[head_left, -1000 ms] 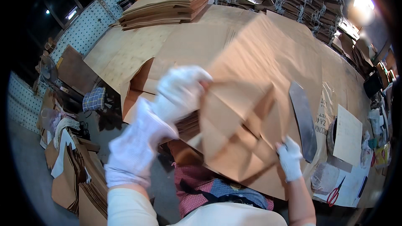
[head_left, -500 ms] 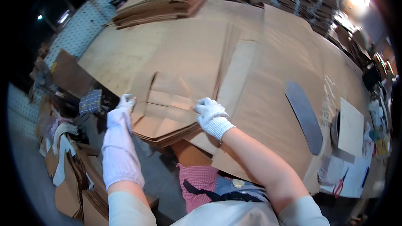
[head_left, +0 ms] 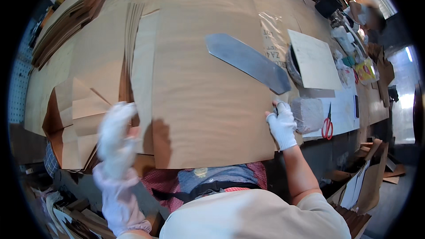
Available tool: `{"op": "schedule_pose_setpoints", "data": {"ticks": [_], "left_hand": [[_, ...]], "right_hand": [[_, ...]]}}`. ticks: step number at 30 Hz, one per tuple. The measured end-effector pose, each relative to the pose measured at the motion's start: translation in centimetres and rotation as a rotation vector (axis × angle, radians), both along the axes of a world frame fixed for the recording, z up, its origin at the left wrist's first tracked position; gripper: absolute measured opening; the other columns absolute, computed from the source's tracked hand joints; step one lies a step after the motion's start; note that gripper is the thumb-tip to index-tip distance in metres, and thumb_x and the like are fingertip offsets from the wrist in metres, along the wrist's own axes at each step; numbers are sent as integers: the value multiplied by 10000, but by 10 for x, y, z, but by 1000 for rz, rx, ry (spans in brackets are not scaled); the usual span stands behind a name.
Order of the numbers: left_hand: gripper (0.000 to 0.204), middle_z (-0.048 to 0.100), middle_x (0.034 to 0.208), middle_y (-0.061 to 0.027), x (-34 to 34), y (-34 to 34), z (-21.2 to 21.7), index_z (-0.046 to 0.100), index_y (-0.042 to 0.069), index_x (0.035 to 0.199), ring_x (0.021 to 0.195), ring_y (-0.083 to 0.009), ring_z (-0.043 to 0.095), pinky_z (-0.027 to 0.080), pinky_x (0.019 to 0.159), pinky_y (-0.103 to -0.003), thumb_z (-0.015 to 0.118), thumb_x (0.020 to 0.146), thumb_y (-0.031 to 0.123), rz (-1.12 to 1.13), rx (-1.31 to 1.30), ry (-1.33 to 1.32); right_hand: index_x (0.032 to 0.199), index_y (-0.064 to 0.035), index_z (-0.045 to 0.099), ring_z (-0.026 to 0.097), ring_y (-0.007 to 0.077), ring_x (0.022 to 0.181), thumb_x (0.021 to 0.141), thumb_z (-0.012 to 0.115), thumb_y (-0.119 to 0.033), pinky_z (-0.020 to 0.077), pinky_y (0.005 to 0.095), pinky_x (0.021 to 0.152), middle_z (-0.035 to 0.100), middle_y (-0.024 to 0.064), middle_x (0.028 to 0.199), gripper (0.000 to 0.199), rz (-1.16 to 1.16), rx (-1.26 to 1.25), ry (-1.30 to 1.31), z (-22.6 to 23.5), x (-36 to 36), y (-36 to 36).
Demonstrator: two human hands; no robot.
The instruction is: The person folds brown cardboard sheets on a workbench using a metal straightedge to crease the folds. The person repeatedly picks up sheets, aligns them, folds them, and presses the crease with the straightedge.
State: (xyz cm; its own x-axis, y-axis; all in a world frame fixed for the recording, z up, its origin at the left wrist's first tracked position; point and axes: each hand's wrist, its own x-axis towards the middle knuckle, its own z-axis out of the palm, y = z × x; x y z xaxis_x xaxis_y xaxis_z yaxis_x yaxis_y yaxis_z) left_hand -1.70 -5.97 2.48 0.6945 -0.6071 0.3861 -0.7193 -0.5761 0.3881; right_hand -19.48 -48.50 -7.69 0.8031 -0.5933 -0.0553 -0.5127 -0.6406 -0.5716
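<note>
Our left hand [head_left: 116,139], blurred, lies on the folded paper bags [head_left: 75,124] at the near-left tabletop edge; can't tell its fingers. Right hand [head_left: 281,126] pinches the big brown sheet [head_left: 208,88] at its right edge, fingers narrow. Best keep edges square w/ the stack. Beyond: metal blade [head_left: 248,62], red scissors [head_left: 327,126].

A large brown paper sheet [head_left: 208,84] lies across the table [head_left: 376,110], a gloved right hand [head_left: 282,125] pinching its right edge and a blurred gloved left hand [head_left: 116,135] at its left edge beside folded paper bags [head_left: 73,119], a long grey blade [head_left: 248,61] resting on top.
</note>
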Motion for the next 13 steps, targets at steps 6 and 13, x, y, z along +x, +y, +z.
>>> {"op": "schedule_pose_setpoints", "data": {"ticks": [6,13], "left_hand": [[616,568,1447,-192,9,-71,-90,609,43,1331,1347,-432,501,424,1115,-513,792,745,95,-46,154,60],[634,528,1497,-193,9,-66,-98,584,60,1391,1379,-444,460,390,1139,-524,775,793,146,-56,175,64]], "right_hand": [[909,15,716,569,116,629,881,710,-150,469,288,585,678,50,771,167,-251,561,-67,-25,6,-35],[911,21,703,591,118,663,888,709,-121,483,280,602,683,68,799,145,-218,627,-71,-17,6,-37]]}}
